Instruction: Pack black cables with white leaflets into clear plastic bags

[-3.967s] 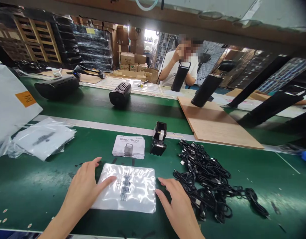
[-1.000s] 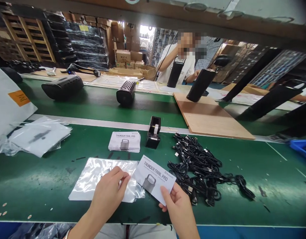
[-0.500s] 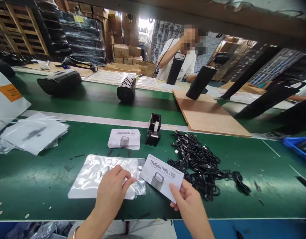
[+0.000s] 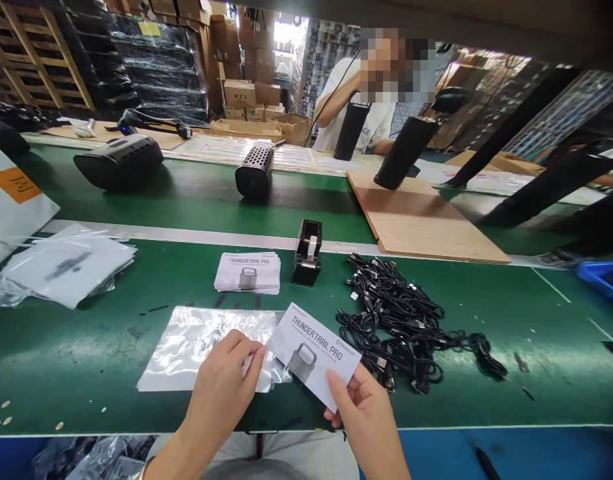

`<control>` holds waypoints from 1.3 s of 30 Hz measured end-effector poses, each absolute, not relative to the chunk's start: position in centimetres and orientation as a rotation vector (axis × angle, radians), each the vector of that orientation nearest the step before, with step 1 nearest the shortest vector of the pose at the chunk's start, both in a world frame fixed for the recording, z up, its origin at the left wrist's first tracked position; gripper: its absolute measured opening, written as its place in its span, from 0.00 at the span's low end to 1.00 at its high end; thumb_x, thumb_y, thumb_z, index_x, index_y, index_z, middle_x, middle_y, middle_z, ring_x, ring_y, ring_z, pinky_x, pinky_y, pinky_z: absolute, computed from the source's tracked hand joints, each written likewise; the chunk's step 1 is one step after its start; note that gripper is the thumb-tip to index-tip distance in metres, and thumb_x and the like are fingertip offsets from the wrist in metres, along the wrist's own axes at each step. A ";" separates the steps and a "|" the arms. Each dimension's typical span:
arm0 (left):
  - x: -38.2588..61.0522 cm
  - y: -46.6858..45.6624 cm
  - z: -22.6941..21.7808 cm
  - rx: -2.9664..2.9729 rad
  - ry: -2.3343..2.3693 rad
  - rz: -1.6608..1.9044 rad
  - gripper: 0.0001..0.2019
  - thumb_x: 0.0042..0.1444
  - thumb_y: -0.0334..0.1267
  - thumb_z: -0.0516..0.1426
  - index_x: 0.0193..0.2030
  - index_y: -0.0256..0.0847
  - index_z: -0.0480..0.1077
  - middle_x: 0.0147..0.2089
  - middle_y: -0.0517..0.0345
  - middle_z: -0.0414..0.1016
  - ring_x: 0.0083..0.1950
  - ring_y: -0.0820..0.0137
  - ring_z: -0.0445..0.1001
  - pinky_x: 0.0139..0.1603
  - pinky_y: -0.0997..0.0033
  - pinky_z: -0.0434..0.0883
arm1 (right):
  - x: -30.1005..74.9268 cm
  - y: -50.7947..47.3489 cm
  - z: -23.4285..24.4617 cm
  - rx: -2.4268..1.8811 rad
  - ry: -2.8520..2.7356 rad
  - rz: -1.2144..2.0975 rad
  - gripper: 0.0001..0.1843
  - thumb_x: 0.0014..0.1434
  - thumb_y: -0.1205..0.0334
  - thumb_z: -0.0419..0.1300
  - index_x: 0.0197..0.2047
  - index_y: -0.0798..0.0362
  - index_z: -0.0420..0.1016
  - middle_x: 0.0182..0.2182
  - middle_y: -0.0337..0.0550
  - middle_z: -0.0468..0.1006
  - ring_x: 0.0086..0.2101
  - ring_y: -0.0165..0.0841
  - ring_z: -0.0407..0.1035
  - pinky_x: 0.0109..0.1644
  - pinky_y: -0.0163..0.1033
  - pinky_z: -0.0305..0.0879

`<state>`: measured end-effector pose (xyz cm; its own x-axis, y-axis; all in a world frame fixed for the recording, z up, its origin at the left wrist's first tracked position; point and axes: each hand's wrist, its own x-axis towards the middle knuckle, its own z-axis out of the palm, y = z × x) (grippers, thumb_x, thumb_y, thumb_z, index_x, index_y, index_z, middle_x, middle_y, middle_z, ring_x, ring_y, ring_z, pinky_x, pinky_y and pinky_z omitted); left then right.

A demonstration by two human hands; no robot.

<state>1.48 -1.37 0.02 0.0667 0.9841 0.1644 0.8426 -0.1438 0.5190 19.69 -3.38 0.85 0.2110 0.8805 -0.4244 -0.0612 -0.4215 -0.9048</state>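
My left hand pinches the right end of a clear plastic bag that lies flat on the green table. My right hand holds a white "Thunder Trail Pro" booklet by its lower right corner, tilted, with its left edge at the bag's open end. A stack of the same booklets lies just beyond the bag.
A black tape dispenser stands beside the stack. Several tangled black cables are heaped to the right. More plastic bags lie at left. Black speakers and a wooden board sit behind; a person sits across the line.
Four seconds ago both hands lay flat on the bag. Since then my right hand has picked up a booklet and my left has pinched the bag's end; the booklet has edged closer to the bag.
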 end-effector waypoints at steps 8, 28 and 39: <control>1.8 -1.8 -0.4 2.118 1.829 0.786 0.07 0.58 0.37 0.49 0.30 0.42 0.64 0.29 0.60 0.65 0.30 0.70 0.66 0.31 0.70 0.64 | 20.4 -4.5 0.9 -1.644 -0.974 1.569 0.24 0.49 0.49 0.58 0.44 0.59 0.69 0.18 0.38 0.71 0.12 0.22 0.57 0.12 0.27 0.53; 2.0 -1.6 1.6 2.010 1.546 0.793 0.09 0.59 0.39 0.47 0.30 0.43 0.64 0.29 0.60 0.64 0.29 0.71 0.65 0.29 0.73 0.66 | 18.2 0.6 0.7 -1.382 -1.304 1.774 0.09 0.50 0.59 0.57 0.26 0.56 0.66 0.18 0.36 0.70 0.17 0.25 0.63 0.20 0.29 0.59; 1.9 -0.8 0.9 1.881 1.631 0.796 0.11 0.58 0.43 0.48 0.27 0.44 0.64 0.27 0.63 0.63 0.27 0.71 0.64 0.29 0.73 0.64 | 21.3 0.7 2.9 -1.812 -1.953 0.410 0.09 0.59 0.67 0.51 0.38 0.52 0.73 0.35 0.44 0.71 0.36 0.34 0.66 0.39 0.37 0.63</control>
<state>1.94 -0.84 0.90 0.1013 0.9904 0.0943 0.6839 -0.1381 0.7163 21.26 0.70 2.89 -0.0427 0.9921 0.1183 0.8607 0.0967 -0.4998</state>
